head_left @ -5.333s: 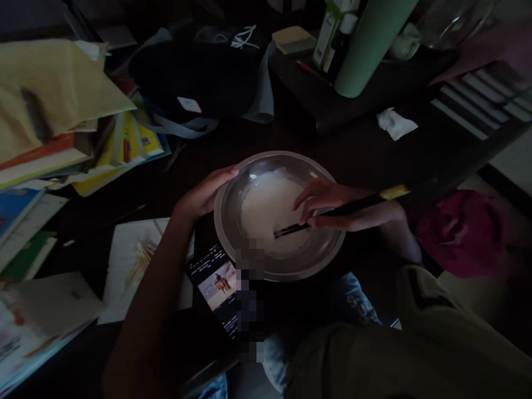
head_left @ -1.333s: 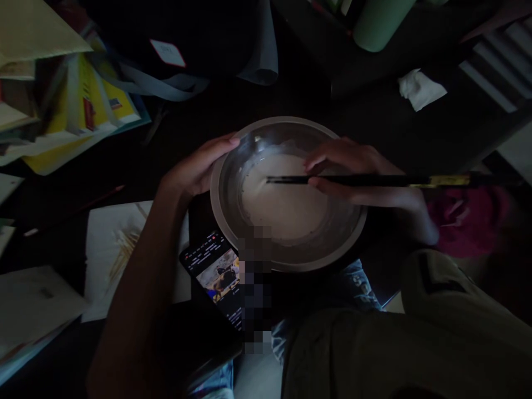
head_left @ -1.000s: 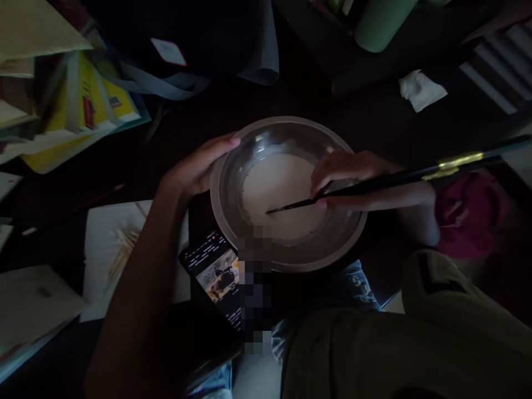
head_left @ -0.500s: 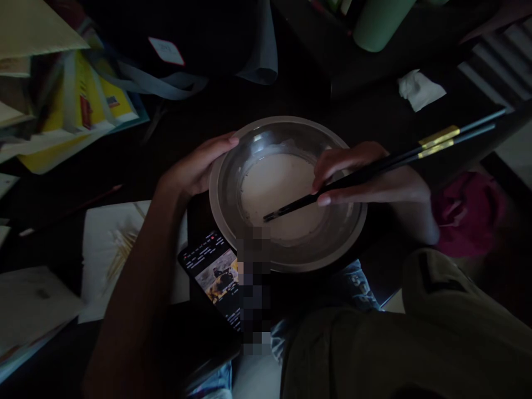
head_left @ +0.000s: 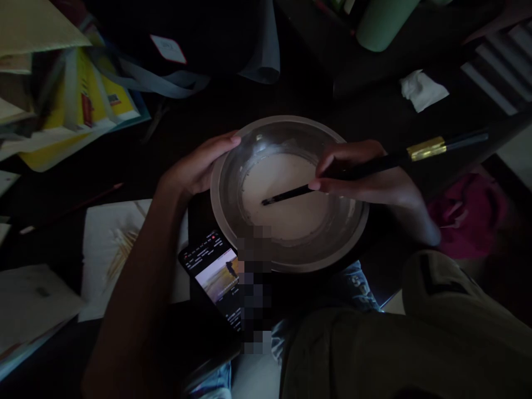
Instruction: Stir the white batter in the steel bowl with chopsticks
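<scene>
A round metal bowl point(head_left: 220, 210) stands on the dark table, holding a pale, creamy liquid point(head_left: 286, 177). Around its left rim my left hand point(head_left: 203, 163) is closed, the thumb lying on the edge and the other fingers hidden beneath. My right hand point(head_left: 357, 172) reaches over the right side of the bowl. Pinched in it is a pair of black chopsticks point(head_left: 426, 149) with gold bands, held close together. Their tips rest in the liquid, left of the middle.
A lit phone point(head_left: 211, 277) lies against the bowl's lower left, partly pixelated. Toothpicks point(head_left: 122, 246) lie on white paper point(head_left: 93, 266) by my left forearm. Yellow books point(head_left: 75, 94) are stacked at upper left. Crumpled tissue point(head_left: 424, 90) and a green cylinder point(head_left: 386, 22) are at upper right.
The chopstick tips have moved slightly up and left in the liquid, and their back ends have dropped and drawn together. My left hand keeps its place. The phone's picture is different.
</scene>
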Demonstrator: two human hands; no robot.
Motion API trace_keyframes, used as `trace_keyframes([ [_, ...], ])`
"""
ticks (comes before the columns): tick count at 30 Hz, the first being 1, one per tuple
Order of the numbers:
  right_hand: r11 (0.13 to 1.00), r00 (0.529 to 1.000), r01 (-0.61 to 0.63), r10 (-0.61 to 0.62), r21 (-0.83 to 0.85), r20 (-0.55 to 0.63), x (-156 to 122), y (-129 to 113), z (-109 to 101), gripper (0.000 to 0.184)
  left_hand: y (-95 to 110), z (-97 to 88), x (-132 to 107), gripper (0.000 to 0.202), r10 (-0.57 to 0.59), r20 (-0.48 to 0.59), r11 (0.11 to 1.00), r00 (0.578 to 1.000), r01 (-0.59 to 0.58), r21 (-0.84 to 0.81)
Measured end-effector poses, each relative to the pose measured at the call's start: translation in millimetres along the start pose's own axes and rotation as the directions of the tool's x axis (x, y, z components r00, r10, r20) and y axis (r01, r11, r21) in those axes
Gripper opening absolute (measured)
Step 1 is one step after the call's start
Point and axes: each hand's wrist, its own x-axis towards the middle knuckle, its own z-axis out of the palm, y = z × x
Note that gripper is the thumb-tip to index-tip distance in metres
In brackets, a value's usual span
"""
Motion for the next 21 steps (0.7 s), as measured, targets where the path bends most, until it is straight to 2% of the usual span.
trace_keyframes([
  [5, 0.999, 0.999, 0.026, -0.025, -0.028, 0.022, -1, 2, 3, 0.011, 0, -1.0, 1, 0.030, -0.008, -0.026, 1.000, 1.000, 0.009, 0.017],
  [9, 0.994, 0.998, 0.017, -0.022, -0.109, -0.053, -5, -1, -16, 0.010, 0, -1.2, 0, 0.025, -0.023, -0.034, 1.000, 0.999, 0.023, 0.012],
  [11, 0.988, 0.999, 0.034, -0.032, -0.154, 0.016, -7, -4, -29, 0.009, 0, -1.0, 0, 0.024, -0.018, -0.024, 1.000, 1.000, 0.018, 0.014],
  [13, 0.986, 0.987, 0.071, -0.048, -0.151, 0.152, -8, -4, -37, 0.010, 0, -1.0, 0, 0.024, -0.013, -0.013, 1.000, 1.000, 0.014, 0.009],
  [16, 0.986, 0.946, 0.155, -0.130, -0.062, 0.297, -7, 1, -29, 0.011, 0, -1.8, 1, 0.027, -0.009, -0.009, 1.000, 1.000, 0.009, 0.005],
  [18, 0.981, 0.952, 0.186, -0.167, -0.048, 0.257, -5, 5, -15, 0.012, -1, -2.6, 2, 0.028, -0.008, -0.009, 1.000, 1.000, 0.008, 0.006],
  [21, 0.976, 0.987, 0.135, -0.117, -0.171, 0.114, -4, 7, -5, 0.012, -1, -3.7, 2, 0.026, -0.021, -0.031, 1.000, 0.999, 0.021, 0.011],
])
